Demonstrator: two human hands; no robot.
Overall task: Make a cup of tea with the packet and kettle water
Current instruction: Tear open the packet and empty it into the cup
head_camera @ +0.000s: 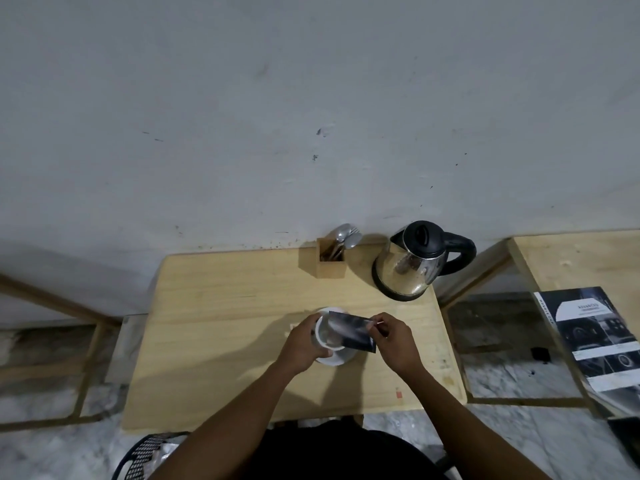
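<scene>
Dark foil tea packet (351,331) pinched by right hand (393,337) over white cup (323,332) on saucer (337,359), cup steadied by left hand (304,344). Steel kettle (410,263) beyond hands, untouched. Pouring, stirring seemingly outstanding.

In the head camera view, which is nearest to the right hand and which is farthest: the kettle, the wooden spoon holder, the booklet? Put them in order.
From the right hand:
1. Kettle, behind the hand at the table's back right corner.
2. Wooden spoon holder, behind and to the left, by the wall.
3. Booklet, far right, on the neighbouring table.
</scene>
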